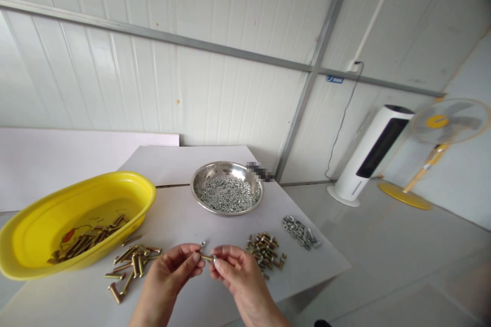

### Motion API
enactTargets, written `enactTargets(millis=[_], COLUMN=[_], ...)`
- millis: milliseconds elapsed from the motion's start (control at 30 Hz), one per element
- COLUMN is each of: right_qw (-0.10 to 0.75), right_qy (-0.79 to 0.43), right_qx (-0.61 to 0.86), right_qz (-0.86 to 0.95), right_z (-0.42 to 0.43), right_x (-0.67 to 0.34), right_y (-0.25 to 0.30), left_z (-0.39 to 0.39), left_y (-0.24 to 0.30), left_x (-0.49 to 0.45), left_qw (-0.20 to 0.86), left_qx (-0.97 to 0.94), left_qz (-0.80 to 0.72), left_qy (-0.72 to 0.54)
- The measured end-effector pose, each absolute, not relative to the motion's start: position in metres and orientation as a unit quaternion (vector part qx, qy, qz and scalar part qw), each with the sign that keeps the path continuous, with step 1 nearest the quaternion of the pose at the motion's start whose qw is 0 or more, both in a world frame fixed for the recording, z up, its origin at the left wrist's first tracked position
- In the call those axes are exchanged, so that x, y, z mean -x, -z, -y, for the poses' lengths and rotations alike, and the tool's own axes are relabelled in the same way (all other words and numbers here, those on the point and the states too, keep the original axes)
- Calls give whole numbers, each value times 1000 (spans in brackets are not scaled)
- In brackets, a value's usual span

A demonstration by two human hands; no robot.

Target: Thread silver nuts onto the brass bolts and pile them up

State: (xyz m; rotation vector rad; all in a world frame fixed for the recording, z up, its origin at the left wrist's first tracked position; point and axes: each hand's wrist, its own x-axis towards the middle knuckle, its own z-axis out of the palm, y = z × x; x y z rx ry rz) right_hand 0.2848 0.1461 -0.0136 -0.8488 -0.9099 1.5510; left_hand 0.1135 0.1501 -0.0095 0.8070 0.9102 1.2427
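Between my two hands a brass-coloured bolt (206, 257) lies level above the white table. The fingers of my left hand (174, 271) pinch one end of it. My right hand (236, 268) grips a small silver nut (214, 259) at the bolt's other end; how far it is threaded cannot be made out. Just beyond my left fingertips a loose nut (203, 243) shows. Left of my hands is a loose pile of bolts (134, 260). Close by my right hand sits a heap of shorter-looking bolts (266, 250), some with nuts on them.
A yellow tub (143, 179) with more bolts stands at the left. A steel bowl (197, 196) full of nuts is at the table's back. Silver hardware (301, 232) lies near the right edge of the table (322, 265). A white tower unit (370, 158) and a yellow fan (437, 122) stand beyond.
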Motion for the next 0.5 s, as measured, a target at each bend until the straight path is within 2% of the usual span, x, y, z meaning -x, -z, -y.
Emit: enactTargets(millis=[133, 267, 367, 500], right_qw=[553, 571, 567, 561], right_qy=[-624, -489, -397, -375], right_qx=[364, 392, 391, 385], right_qz=[415, 531, 607, 629], right_z=[-150, -154, -153, -150], right_x=[-291, -299, -305, -311], right_y=[17, 16, 11, 10], left_z=[-154, -152, -151, -151], left_y=[12, 10, 8, 8], left_x=[-124, -130, -133, -135], left_qw=[603, 549, 599, 668], left_qx=[-384, -454, -440, -399], left_qz=[-417, -426, -404, -379], left_qy=[-561, -558, -533, -500])
